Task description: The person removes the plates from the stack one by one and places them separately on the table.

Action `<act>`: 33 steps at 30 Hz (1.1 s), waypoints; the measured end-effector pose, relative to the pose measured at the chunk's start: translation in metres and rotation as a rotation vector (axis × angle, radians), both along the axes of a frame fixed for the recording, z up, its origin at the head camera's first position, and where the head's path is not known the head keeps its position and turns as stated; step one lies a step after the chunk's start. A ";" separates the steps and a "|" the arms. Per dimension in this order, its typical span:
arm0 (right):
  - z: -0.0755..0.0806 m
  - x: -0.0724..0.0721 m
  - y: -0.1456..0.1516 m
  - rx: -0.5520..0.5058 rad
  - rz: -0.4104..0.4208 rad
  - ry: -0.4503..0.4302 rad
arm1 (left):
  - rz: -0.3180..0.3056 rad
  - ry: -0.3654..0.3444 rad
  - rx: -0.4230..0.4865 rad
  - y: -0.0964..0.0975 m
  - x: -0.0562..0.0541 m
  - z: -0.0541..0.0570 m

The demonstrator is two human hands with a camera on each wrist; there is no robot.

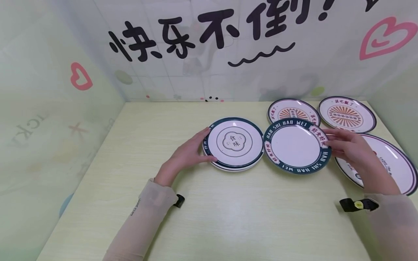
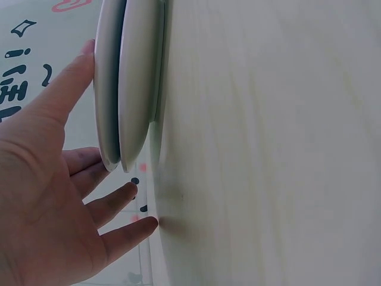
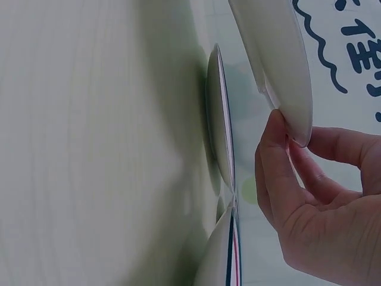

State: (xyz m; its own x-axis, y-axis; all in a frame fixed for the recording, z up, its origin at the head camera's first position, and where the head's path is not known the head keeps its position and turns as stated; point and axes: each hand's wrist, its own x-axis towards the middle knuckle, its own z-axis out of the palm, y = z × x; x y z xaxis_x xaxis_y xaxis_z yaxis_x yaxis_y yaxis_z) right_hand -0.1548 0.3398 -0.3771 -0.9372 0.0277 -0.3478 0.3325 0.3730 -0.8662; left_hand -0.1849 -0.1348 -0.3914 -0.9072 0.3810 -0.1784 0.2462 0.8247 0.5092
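A white plate with a dark green lettered rim (image 1: 295,145) is held up off the table, its right edge pinched by my right hand (image 1: 354,150). In the right wrist view its pale underside (image 3: 283,71) shows, with the thumb and fingers on opposite faces of the edge. To its left stands a stack of plates (image 1: 234,143); the top one has a green rim and a flower-shaped emblem. My left hand (image 1: 186,152) touches the left side of that stack, thumb and fingers spread. In the left wrist view two stacked plates (image 2: 108,89) appear edge-on beside the fingers.
Two small plates with orange sunburst patterns, one partly covered (image 1: 292,107) and one at the back right corner (image 1: 347,114), lie on the table (image 1: 228,217). A larger oval plate (image 1: 400,166) lies under my right forearm. Printed walls (image 1: 196,79) border the back and sides.
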 end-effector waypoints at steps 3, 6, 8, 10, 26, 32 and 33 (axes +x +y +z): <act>-0.001 0.002 0.002 0.006 -0.005 -0.003 | 0.001 0.000 -0.001 0.000 0.000 0.000; -0.001 0.003 0.005 0.013 -0.012 -0.012 | 0.000 0.000 -0.001 0.000 -0.001 0.000; -0.002 0.004 0.006 0.016 -0.013 -0.017 | -0.004 0.001 0.001 0.000 -0.001 -0.001; -0.002 0.004 0.008 0.013 -0.011 -0.022 | -0.006 -0.001 0.002 0.000 -0.001 -0.001; -0.009 0.005 0.016 0.016 0.036 -0.015 | -0.006 -0.001 -0.005 0.000 -0.002 -0.002; -0.012 0.005 0.016 0.042 0.053 0.005 | -0.005 -0.001 -0.007 0.000 -0.002 -0.002; -0.012 0.005 0.016 0.048 0.055 0.008 | -0.005 -0.001 -0.008 0.000 -0.002 -0.002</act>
